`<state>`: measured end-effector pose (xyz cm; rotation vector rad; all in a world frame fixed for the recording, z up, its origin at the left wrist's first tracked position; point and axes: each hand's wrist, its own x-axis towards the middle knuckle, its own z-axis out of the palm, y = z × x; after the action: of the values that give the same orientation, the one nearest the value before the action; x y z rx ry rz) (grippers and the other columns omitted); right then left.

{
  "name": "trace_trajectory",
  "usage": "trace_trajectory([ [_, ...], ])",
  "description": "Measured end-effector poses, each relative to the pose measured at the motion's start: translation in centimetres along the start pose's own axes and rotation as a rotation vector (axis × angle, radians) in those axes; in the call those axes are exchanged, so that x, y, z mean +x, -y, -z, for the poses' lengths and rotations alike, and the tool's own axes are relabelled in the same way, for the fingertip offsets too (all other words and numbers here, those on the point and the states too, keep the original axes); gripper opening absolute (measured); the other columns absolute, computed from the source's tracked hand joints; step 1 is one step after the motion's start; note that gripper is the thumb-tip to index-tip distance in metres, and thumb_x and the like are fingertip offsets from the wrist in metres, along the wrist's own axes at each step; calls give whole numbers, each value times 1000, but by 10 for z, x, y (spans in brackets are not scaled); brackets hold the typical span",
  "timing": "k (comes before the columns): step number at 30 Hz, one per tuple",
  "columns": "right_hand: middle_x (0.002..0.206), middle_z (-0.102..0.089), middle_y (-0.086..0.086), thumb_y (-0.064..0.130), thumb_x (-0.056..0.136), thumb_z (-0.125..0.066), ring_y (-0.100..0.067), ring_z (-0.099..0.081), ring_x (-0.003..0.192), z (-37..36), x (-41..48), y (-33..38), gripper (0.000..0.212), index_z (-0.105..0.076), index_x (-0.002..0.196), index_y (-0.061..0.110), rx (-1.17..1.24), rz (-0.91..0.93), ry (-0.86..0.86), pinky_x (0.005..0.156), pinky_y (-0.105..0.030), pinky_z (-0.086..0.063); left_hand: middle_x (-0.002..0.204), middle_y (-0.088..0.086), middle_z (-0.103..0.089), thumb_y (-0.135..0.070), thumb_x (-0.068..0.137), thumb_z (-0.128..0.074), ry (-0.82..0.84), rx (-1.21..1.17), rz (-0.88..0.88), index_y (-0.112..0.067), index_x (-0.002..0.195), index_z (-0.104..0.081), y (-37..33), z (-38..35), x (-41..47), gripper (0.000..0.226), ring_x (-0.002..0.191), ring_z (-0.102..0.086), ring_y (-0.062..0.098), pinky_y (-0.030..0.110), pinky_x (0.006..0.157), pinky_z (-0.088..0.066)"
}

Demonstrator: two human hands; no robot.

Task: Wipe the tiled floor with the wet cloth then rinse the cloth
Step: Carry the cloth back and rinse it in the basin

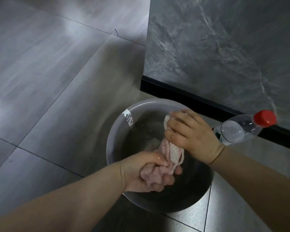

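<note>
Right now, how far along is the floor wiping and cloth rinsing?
Wiping seems finished: the cloth is off the tiled floor. In hand: left hand and right hand grip the cloth above the basin, apparently wringing it. Left: finishing the rinse.

ends of the cloth (pixel 170 152) vanish inside the left hand (pixel 146 171) and right hand (pixel 191 136), which also hides the bottle (pixel 233 131) base; basin (pixel 113 136) sticker (pixel 128 118) unreadable.

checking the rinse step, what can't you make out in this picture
Head view:
Water level in the basin: dim inside, and the cloth and hands cover it.
Full size of the cloth: bunched inside left hand and right hand.
Base of the bottle: hidden behind the right wrist.
Text on the sticker: blurred.
</note>
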<state>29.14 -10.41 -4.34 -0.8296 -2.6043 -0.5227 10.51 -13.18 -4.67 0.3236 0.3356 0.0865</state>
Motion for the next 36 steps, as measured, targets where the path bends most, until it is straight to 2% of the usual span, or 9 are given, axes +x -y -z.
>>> trace_trajectory([
  [3,103,-73,-6,20,80,-48,-26,-64,93,13,-3,3,26,-48,106,17,70,-4,228,69,-32,-52,57,-8,-61,-29,62,-76,-56,307,167,-13,96,-47,-24,-5,-11,48,42,-51,-1,6,35,-38],
  [6,85,-75,-5,26,71,-53,-20,-68,60,19,-8,14,34,-51,104,16,155,-223,385,45,-22,-51,59,-8,-67,-12,77,-66,-435,1081,152,-5,96,-50,-35,-11,2,26,46,-56,2,7,39,-38],
  [11,100,-65,-4,18,90,-49,-22,-62,90,24,15,50,24,-52,113,15,371,-808,1003,78,-30,-47,108,11,-60,-23,84,-54,-542,2127,179,-12,115,-45,-30,2,20,34,92,-57,27,31,73,-43],
  [16,32,-50,6,5,75,-58,-4,-47,35,28,14,52,22,-50,60,18,985,-1231,867,43,-16,-39,105,9,-62,-28,87,-47,-503,2477,18,-15,116,-41,-43,5,20,33,95,-58,31,32,69,-35],
  [19,29,-43,4,-6,74,-54,-6,-39,24,37,12,50,25,-48,56,10,1219,-1321,888,31,-13,-30,102,8,-64,-31,87,-48,-477,2478,-42,-16,114,-44,-41,4,19,31,92,-60,29,31,69,-36],
  [23,31,-43,4,-9,74,-52,-8,-38,23,40,12,46,23,-48,58,6,1277,-1341,883,30,-13,-29,57,5,-62,-30,69,-54,-479,2478,-457,-13,82,-50,-34,11,10,22,46,-60,25,24,41,-36],
  [28,58,-55,3,16,76,-63,-9,-55,49,45,22,41,8,-55,74,18,814,-1044,1027,59,-27,-49,106,5,-62,-36,85,-52,-745,2296,-187,-15,114,-43,-21,8,12,38,92,-60,24,30,68,-41],
  [33,93,-65,1,32,79,-62,-16,-59,81,59,20,33,37,-50,111,20,530,-1071,870,72,-27,-49,116,1,-59,-31,72,-70,-948,1202,-298,-22,142,-11,-32,-7,-13,92,96,-61,18,30,85,-51],
  [36,96,-68,-4,33,83,-58,-24,-65,87,53,24,41,43,-44,120,17,487,-1249,609,76,-29,-51,100,7,-56,-38,84,-48,-937,627,-366,-17,134,-27,-40,-18,-12,58,78,-61,19,32,69,-54],
])
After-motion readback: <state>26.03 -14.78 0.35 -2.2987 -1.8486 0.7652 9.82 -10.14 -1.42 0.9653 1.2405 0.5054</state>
